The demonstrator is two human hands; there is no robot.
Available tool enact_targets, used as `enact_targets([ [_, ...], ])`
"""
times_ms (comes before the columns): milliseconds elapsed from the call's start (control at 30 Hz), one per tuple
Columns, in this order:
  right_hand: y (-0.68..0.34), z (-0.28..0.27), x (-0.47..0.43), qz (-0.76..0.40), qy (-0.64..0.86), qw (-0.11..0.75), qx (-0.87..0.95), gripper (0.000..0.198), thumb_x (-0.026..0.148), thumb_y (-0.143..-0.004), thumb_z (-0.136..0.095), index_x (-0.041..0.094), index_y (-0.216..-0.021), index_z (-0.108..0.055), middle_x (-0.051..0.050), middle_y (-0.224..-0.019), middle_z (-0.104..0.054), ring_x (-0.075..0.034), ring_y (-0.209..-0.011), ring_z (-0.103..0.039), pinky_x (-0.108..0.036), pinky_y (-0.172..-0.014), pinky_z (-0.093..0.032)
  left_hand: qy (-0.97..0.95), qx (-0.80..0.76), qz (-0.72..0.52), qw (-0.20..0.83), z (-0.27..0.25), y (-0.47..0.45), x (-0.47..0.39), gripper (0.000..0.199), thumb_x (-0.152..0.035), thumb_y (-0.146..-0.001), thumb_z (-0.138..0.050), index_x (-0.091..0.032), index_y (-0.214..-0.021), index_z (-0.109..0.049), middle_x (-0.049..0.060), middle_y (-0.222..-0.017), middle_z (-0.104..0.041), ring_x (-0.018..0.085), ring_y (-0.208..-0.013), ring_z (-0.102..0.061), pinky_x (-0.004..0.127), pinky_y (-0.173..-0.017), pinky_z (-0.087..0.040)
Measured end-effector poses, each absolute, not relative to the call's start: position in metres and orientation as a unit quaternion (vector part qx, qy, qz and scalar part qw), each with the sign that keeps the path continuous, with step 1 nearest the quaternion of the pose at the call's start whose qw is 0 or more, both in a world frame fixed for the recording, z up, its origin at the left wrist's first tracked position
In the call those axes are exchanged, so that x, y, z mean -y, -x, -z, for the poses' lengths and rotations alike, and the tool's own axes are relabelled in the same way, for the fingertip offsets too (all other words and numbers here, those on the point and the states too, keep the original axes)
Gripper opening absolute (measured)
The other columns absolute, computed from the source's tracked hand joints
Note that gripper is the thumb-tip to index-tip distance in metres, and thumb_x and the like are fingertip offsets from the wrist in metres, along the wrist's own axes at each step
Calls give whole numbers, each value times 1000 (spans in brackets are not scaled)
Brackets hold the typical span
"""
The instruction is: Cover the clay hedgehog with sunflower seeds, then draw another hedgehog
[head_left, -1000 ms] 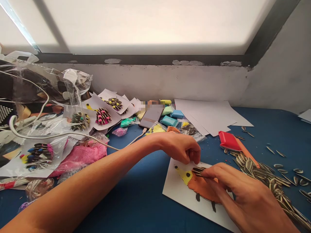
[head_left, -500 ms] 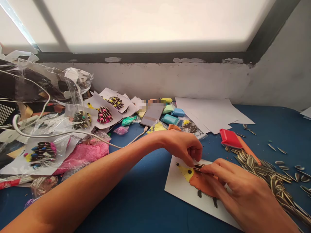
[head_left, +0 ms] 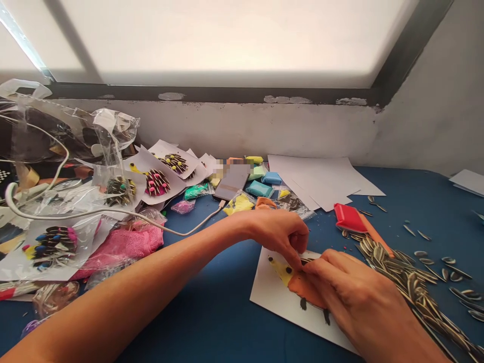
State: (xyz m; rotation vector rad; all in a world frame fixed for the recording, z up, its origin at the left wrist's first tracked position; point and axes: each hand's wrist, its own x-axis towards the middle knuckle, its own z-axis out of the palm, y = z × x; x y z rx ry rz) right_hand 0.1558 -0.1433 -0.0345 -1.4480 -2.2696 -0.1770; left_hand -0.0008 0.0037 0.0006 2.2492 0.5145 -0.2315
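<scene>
A clay hedgehog with a yellow face [head_left: 282,272] and an orange body [head_left: 307,291] lies on a white sheet [head_left: 270,297]. Dark clay makes its eye, nose and feet. My right hand [head_left: 355,292] is closed in a pinch over the hedgehog's back, with a sunflower seed at its fingertips, mostly covered. My left hand [head_left: 282,233] reaches in from the far side, fingers curled, thumb and forefinger down at the same spot; what its tips hold is hidden. A few dark striped seeds [head_left: 309,260] show between the two hands.
Loose sunflower seeds [head_left: 416,282] spread at the right, beside a red clay packet [head_left: 350,218] and an orange strip [head_left: 376,234]. Behind are white sheets [head_left: 313,176], clay packets [head_left: 260,189] and a phone [head_left: 231,182]. Finished hedgehogs [head_left: 157,182], plastic bags and a white cable [head_left: 113,206] crowd the left.
The view has shifted slightly, moving the whole scene left. My right fingertips have come closer to my left fingertips above the hedgehog's back; both hands stay at the clay.
</scene>
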Motion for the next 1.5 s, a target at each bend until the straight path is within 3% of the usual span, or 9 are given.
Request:
enact_targets([
  [333,-154,39,142,96,514,210,826,33,43,-102,-50,25,-79,-67,1,-70,-63,-12,-59,-65,-24,-51,-45,-899,-213,84,374,-1,-1,0,24,-27,-71,-80,-17,-89,-68,-2,-85,-68,12,-79,-60,22,-63,-40],
  [500,-161,34,147,101,531,204,816,28,42,-101,-50,28,-86,-69,3,-70,-65,-11,-54,-64,-24,-45,-40,-892,-202,88,395,0,0,-3,27,-23,-69,-81,-16,-91,-68,-4,-81,-65,12,-77,-59,21,-61,-41],
  [600,-172,27,149,86,539,196,815,22,37,-101,-50,29,-91,-68,3,-74,-69,-11,-57,-67,-22,-46,-44,-885,-194,96,412,0,1,-6,27,-21,-70,-80,-16,-94,-68,-4,-80,-64,12,-77,-59,21,-62,-42],
  [833,-224,17,140,188,648,218,706,41,49,-100,-38,30,-94,-74,-5,-86,-79,-21,-51,-67,-34,-41,-43,-888,-195,91,406,-2,2,-6,16,-16,-84,-63,-16,-98,-69,0,-89,-68,12,-82,-61,21,-67,-44],
  [1000,-251,20,140,155,705,173,670,29,47,-97,-51,33,-94,-75,-7,-77,-76,-23,-57,-67,-35,-45,-42,-875,-199,92,431,0,1,-6,18,-23,-81,-72,-15,-96,-68,-1,-83,-66,12,-77,-61,21,-65,-44],
  [1100,-239,21,142,111,692,215,680,29,55,-95,-53,35,-97,-75,-2,-75,-75,-19,-53,-64,-32,-44,-43,-876,-200,90,429,1,1,-7,22,-27,-77,-77,-16,-94,-69,-2,-81,-66,12,-75,-61,22,-62,-42],
  [1200,-215,17,142,61,619,283,730,39,63,-94,-50,33,-86,-74,1,-76,-75,-14,-48,-62,-27,-45,-49,-874,-210,89,429,2,2,-7,23,-29,-74,-79,-17,-90,-68,-2,-81,-67,12,-76,-62,22,-60,-40],
  [1333,-190,13,141,-5,542,296,786,33,49,-98,-52,29,-80,-73,0,-73,-72,-13,-58,-68,-22,-48,-53,-870,-217,83,435,4,2,-7,25,-29,-70,-82,-18,-88,-68,-3,-78,-66,13,-74,-61,22,-59,-38],
  [1500,-183,18,145,38,510,278,813,27,34,-100,-50,29,-84,-71,1,-73,-67,-11,-62,-67,-19,-54,-52,-869,-214,81,438,6,1,-7,26,-26,-69,-83,-18,-87,-67,-4,-76,-64,12,-72,-59,22,-59,-39],
])
